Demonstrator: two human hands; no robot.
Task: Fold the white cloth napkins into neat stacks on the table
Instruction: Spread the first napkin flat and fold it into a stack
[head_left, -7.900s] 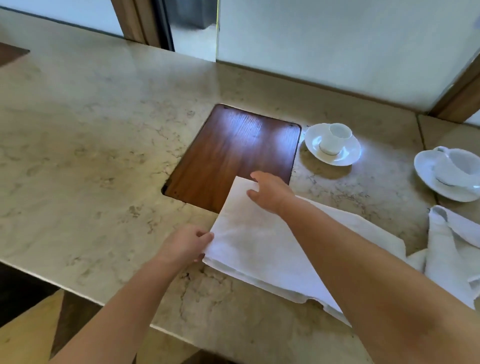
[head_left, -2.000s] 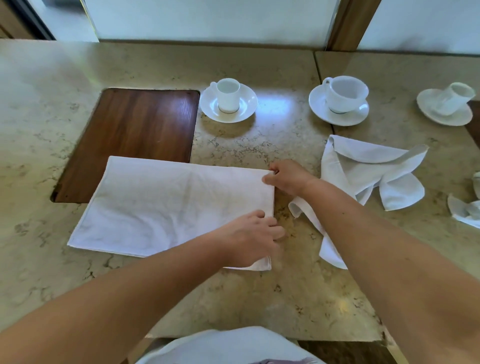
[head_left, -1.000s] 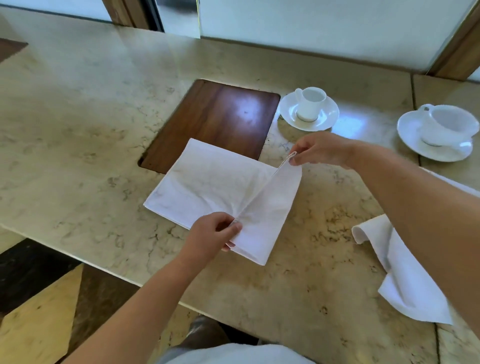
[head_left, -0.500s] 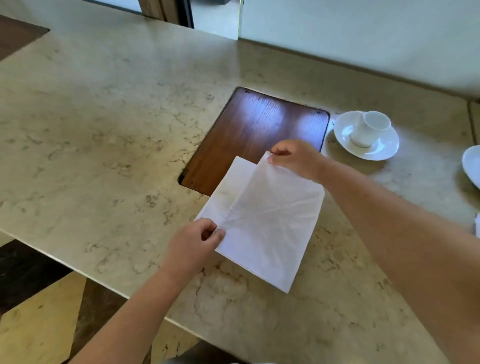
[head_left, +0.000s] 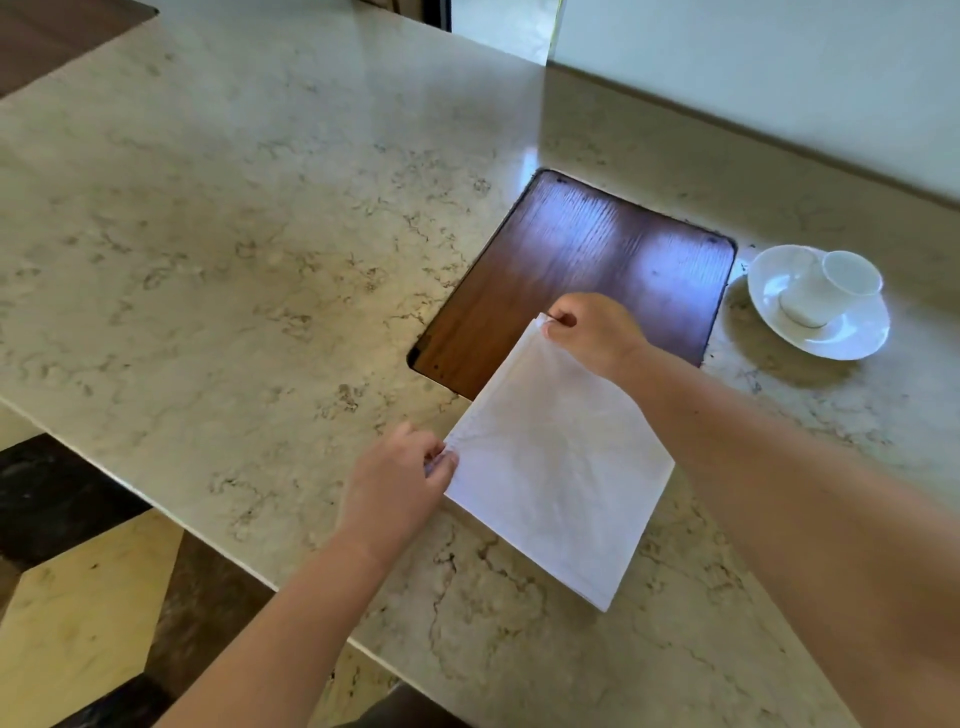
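Observation:
A white cloth napkin (head_left: 558, 467) lies folded into a near-square on the marble table (head_left: 234, 260), its far corner overlapping the dark wooden inset panel (head_left: 587, 270). My left hand (head_left: 400, 478) pinches the napkin's near-left corner between thumb and fingers. My right hand (head_left: 592, 332) pinches the far-left corner over the wooden panel. The two layers line up along the left edge between my hands. My right forearm crosses above the napkin's right side.
A white cup on a white saucer (head_left: 826, 332) stands to the right of the wooden panel. The table's front edge (head_left: 156, 512) runs diagonally at lower left, with a patterned floor below. A wall rises along the far side.
The right half of the napkin has been folded over onto the left half; both hands carried their corners leftward until the edges met. The camera view shifted, dropping the second cup from sight.

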